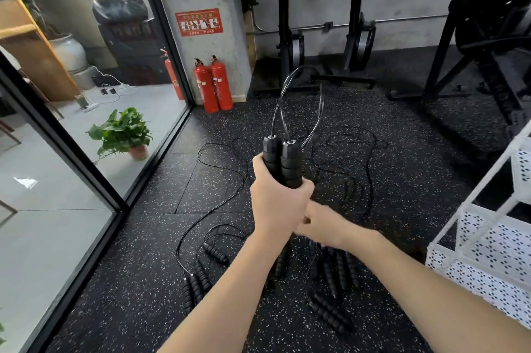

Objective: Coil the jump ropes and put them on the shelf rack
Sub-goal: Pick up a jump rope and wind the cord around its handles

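My left hand [277, 199] grips two black jump rope handles [283, 161] side by side, upright, in the middle of the view. Their thin black cable [290, 88] loops up and back down above them. My right hand [323, 226] is just below and to the right of the left hand, blurred, so I cannot see what its fingers hold. Several other black jump ropes [334, 269] lie on the speckled floor beneath my arms, with cables [218, 163] trailing away. A white perforated shelf rack [485, 240] stands at the right edge.
A glass partition [94, 157] with a black frame runs along the left, and a potted plant [123, 131] sits behind it. Two red fire extinguishers [214, 84] stand by a concrete pillar. Black gym machines [356, 22] line the far wall and right side.
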`<state>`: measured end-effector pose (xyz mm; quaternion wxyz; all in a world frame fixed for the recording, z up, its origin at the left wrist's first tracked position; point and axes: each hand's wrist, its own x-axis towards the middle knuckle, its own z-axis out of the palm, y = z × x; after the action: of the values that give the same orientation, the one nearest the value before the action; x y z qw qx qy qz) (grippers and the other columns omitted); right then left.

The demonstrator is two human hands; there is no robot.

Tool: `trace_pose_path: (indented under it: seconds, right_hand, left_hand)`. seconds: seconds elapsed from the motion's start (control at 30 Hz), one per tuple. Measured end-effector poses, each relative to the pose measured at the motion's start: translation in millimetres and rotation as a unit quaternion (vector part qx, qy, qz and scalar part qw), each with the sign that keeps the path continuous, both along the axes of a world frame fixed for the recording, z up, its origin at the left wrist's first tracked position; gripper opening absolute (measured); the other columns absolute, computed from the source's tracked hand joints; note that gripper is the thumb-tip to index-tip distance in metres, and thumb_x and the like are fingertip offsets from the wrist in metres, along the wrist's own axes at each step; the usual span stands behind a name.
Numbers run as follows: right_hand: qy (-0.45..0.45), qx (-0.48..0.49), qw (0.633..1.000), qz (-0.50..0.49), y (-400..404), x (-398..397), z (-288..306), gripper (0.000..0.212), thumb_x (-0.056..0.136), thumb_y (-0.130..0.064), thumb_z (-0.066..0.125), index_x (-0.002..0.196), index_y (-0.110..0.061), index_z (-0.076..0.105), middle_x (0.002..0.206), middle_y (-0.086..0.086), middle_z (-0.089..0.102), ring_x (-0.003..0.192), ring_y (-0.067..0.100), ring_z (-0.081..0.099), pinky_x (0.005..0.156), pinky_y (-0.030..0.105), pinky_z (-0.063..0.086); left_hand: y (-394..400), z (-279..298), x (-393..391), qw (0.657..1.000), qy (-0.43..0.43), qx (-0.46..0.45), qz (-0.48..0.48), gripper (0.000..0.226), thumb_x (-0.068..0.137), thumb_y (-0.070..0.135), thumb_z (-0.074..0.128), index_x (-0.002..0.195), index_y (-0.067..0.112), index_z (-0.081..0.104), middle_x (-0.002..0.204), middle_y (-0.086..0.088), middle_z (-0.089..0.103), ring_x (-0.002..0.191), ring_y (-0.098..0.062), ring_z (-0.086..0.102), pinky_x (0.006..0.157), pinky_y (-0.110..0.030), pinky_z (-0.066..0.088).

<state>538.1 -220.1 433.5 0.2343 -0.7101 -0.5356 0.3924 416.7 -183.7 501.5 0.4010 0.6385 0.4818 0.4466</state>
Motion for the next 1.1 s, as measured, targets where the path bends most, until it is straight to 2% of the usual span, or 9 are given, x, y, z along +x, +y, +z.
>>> trace_pose_path:
  seconds: [0.07,0.17,0.23,0.3,0.4,0.53,0.87,0.97,1.1]
  right_hand:
    - [-0.008,-0.016,1.0,-0.003,1,-13,-7,0.031,0.092,-0.041,0.064,0.117,-0.036,0.047,0.085,-0.007,0.061,0.064,0.008,0.057,0.056,0.025,0.049]
    - [-0.008,0.005,1.0,-0.023,5,-22,-4,0.006,0.099,-0.03,0.056,0.1,-0.029,0.05,0.08,-0.001,0.059,0.065,0.018,0.058,0.066,0.035,0.051]
    - [-0.072,0.046,0.996,-0.032,6,-22,2,0.016,0.102,-0.025,0.051,0.087,-0.017,0.053,0.08,0.004,0.062,0.075,0.031,0.062,0.071,0.04,0.049]
    - [-0.127,0.092,0.985,-0.068,7,-19,6,0.03,0.104,-0.028,0.049,0.076,-0.017,0.048,0.079,0.005,0.06,0.078,0.029,0.059,0.066,0.037,0.039]
    - [-0.159,0.167,0.966,-0.117,8,-9,12,0.018,0.103,-0.031,0.053,0.089,-0.021,0.058,0.083,-0.001,0.059,0.08,0.022,0.057,0.067,0.035,0.04]
    - [-0.183,0.262,0.933,-0.166,4,-3,40,0.007,0.093,-0.023,0.066,0.1,-0.022,0.066,0.093,-0.006,0.061,0.088,0.017,0.059,0.076,0.036,0.048]
    - [-0.2,0.404,0.88,-0.151,-44,-34,108,0.021,0.087,-0.014,0.068,0.108,-0.02,0.068,0.102,-0.004,0.069,0.092,0.023,0.064,0.073,0.036,0.051]
    - [-0.199,0.373,0.893,-0.151,-71,-46,120,0.011,0.09,-0.02,0.062,0.1,-0.025,0.064,0.095,-0.008,0.065,0.087,0.02,0.059,0.071,0.035,0.046]
    - [-0.16,0.251,0.952,-0.074,-107,-49,118,0.01,0.087,-0.027,0.058,0.088,-0.036,0.054,0.079,-0.011,0.064,0.076,0.018,0.06,0.067,0.036,0.049]
  left_hand:
    - [-4,13,0,1.0,-0.012,0.021,-0.003,0.053,0.073,0.02,0.08,0.113,0.032,0.047,0.084,0.012,0.067,0.071,0.0,0.063,0.059,-0.011,0.042]
    - [-10,30,-2,0.999,-0.019,0.046,-0.006,0.054,0.072,0.021,0.08,0.113,0.033,0.046,0.084,0.012,0.067,0.072,-0.004,0.064,0.062,-0.014,0.044]
    - [-11,38,-8,0.997,0.002,0.072,-0.011,0.054,0.072,0.022,0.08,0.11,0.036,0.043,0.083,0.014,0.066,0.073,-0.002,0.063,0.063,-0.013,0.044]
    - [-8,43,-17,0.993,0.053,0.097,-0.031,0.055,0.072,0.025,0.079,0.107,0.04,0.04,0.084,0.016,0.064,0.075,-0.003,0.063,0.066,-0.02,0.048]
    - [-2,42,-28,0.982,0.14,0.107,-0.074,0.056,0.073,0.029,0.078,0.11,0.041,0.038,0.089,0.019,0.062,0.081,-0.011,0.063,0.074,-0.035,0.052]
    - [-5,32,-35,0.97,0.206,0.094,-0.091,0.055,0.072,0.03,0.076,0.112,0.04,0.039,0.091,0.017,0.062,0.086,-0.019,0.063,0.073,-0.036,0.05]
    - [-49,52,-53,0.991,0.114,0.019,-0.073,0.05,0.071,0.029,0.081,0.107,0.033,0.046,0.086,0.014,0.067,0.075,-0.002,0.064,0.064,-0.031,0.051]
    - [-75,58,-62,0.991,0.106,0.01,-0.077,0.05,0.072,0.034,0.082,0.107,0.036,0.046,0.086,0.016,0.068,0.075,0.002,0.064,0.063,-0.027,0.05]
    - [-112,41,-74,0.99,0.114,-0.002,-0.081,0.053,0.071,0.034,0.082,0.11,0.036,0.046,0.088,0.016,0.068,0.08,-0.002,0.065,0.067,-0.031,0.052]
